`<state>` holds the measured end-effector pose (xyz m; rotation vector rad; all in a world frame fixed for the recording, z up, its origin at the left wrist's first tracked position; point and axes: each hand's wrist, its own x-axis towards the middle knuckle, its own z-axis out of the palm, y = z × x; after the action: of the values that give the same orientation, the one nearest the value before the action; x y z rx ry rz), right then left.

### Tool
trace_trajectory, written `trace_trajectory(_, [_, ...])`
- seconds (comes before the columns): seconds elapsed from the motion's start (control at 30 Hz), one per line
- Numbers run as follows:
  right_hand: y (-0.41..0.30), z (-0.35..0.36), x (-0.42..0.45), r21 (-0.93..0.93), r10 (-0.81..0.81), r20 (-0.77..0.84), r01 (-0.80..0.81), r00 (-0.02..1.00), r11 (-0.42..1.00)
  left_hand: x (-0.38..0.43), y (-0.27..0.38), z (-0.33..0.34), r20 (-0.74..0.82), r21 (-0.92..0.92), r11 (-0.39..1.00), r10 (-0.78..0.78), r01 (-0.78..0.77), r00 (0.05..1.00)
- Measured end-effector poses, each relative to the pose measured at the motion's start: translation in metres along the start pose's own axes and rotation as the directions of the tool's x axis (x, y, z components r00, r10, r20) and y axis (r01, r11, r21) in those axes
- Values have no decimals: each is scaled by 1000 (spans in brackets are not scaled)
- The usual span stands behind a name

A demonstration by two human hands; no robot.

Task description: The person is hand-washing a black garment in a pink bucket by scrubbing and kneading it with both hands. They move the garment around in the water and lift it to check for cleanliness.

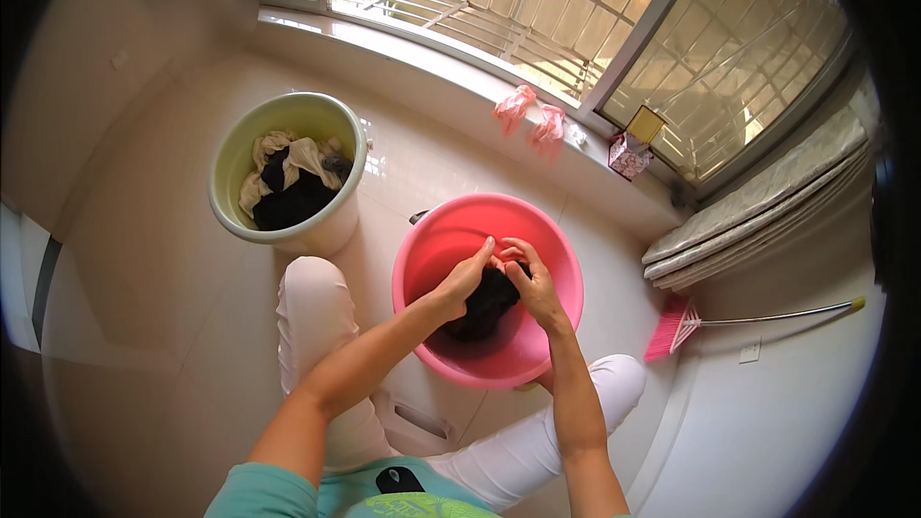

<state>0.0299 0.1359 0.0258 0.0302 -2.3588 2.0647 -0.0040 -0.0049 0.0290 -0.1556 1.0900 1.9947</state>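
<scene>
A pink plastic basin (489,203) stands on the floor before me, between my knees. Black cloth (483,311) lies bunched in it, partly under my hands. My left hand (468,279) is over the middle of the basin beside the cloth, its fingers pointing up and away from me. My right hand (532,277) is just right of it, fingers apart and bent, at the upper edge of the cloth. The fingertips of both hands nearly meet; whether either grips the cloth cannot be told.
A pale green bucket (234,208) with dark and cream clothes (295,191) stands left. Pink gloves (531,119) and a tissue box (629,156) are on the windowsill. Folded padded boards or mats (763,194) and a pink broom (673,327) lean at the right wall. A plastic stool (417,423) is beneath me.
</scene>
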Motion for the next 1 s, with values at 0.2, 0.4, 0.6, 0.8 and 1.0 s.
trace_trajectory(0.2, [-12, 8, -7, 53, 124, 9, -124, 992, 991, 3, 9, -3, 127, 275, 922, 244, -271, 961])
trace_trajectory(0.4, [-19, -22, -12, 204, 208, -48, -194, 977, 960, 7, 7, -33, 332, 856, 307, 290, -416, 898])
trace_trajectory(0.6, [-8, -40, -12, 165, 243, -131, -221, 961, 961, 16, -1, -44, 171, 278, 920, 235, -275, 957])
trace_trajectory(0.8, [-11, 5, -18, -34, -4, -192, -2, 981, 999, 40, -27, -40, 21, -304, 945, 133, -121, 991])
trace_trajectory(1.0, [-23, 67, -21, -745, -416, -131, 187, 900, 640, 56, -55, -32, -111, -348, 936, 19, -57, 994])
